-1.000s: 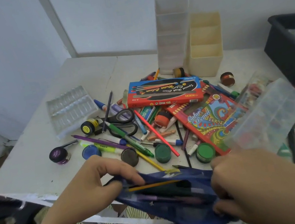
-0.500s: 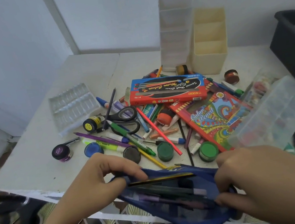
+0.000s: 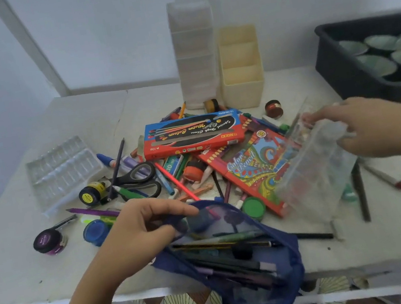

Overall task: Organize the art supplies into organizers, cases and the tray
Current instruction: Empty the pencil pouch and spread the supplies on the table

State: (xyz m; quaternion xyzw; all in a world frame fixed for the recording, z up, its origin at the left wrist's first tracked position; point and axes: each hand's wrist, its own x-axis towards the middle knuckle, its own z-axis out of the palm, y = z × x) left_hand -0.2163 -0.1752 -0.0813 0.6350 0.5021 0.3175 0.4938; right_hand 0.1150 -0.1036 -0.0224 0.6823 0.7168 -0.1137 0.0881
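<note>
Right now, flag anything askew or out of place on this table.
The blue mesh case hangs over the table's front edge, gripped by the left hand. The clear box stands tilted, not flat, held by the right hand.

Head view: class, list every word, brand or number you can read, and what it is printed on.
"Color Pencil": red pencil box.
"NIKKI": blue paint box, upside down.
"P-120": same box.
Cursive title on that box: too unclear to quote.
Labels on the yellow-labelled jar and purple jar: too blurred to read.
</note>
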